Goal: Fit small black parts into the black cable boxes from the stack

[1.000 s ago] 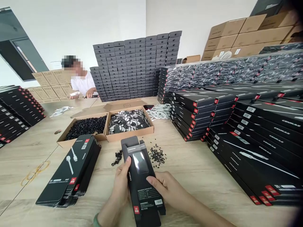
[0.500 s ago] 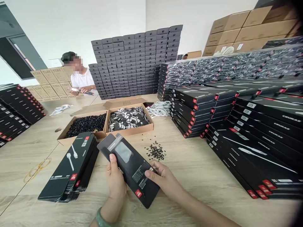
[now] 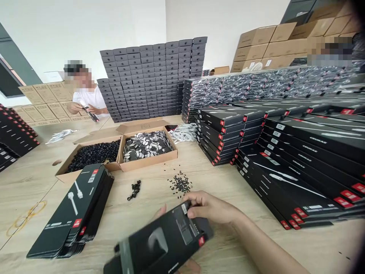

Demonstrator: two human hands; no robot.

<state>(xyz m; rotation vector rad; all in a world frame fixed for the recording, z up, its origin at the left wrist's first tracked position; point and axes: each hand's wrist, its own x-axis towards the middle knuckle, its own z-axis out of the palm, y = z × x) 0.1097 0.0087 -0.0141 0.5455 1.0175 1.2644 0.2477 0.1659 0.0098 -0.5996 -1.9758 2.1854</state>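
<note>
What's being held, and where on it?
A black package, gripped by the right hand at its far edge near the barcode, with the left hand underneath.

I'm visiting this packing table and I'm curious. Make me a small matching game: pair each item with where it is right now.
Items:
1. Black-and-white printed pieces
2. Rubber bands
3. White cable bundle
4. Black package

Places:
A. Gripped by the right hand
B. Inside an open cardboard box
C. On the wooden tabletop, left of a stack of black packages
D. Beside the box's far right corner

Pairs: 1-B, 2-C, 3-D, 4-A
</note>
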